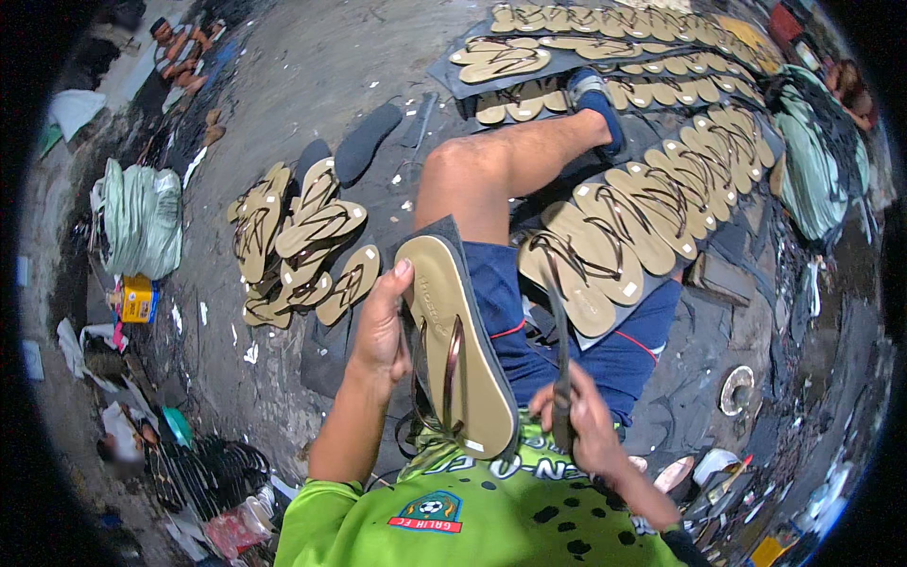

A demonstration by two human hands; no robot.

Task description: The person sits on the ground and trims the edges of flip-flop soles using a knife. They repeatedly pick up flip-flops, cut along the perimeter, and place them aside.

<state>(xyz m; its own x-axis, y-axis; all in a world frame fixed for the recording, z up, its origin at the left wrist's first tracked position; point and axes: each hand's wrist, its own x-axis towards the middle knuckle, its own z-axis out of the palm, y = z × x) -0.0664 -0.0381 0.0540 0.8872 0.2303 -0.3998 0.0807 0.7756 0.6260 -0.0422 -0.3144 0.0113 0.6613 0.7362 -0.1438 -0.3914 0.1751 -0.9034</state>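
Observation:
My left hand [382, 326] grips a tan flip-flop [480, 383] by its left edge, thumb on top near the toe end. The flip-flop has shiny brown straps and a small white sticker at the heel. Dark grey sole sheet [446, 230] juts out past its edge at the toe and along the right side. In my right hand [588, 420] is the handle of a knife [562, 335], its long, narrow dark blade pointing up and away. The blade is apart from the flip-flop, to its right. My fingers behind the flip-flop are hidden.
To the left lies a loose pile of tan flip-flops [293, 246], with dark sole pieces [368, 142] beyond. Rows of flip-flops [652, 213] lie on boards at right and far right. Filled pale green sacks [142, 219] stand at both sides. Another person [179, 52] sits far left.

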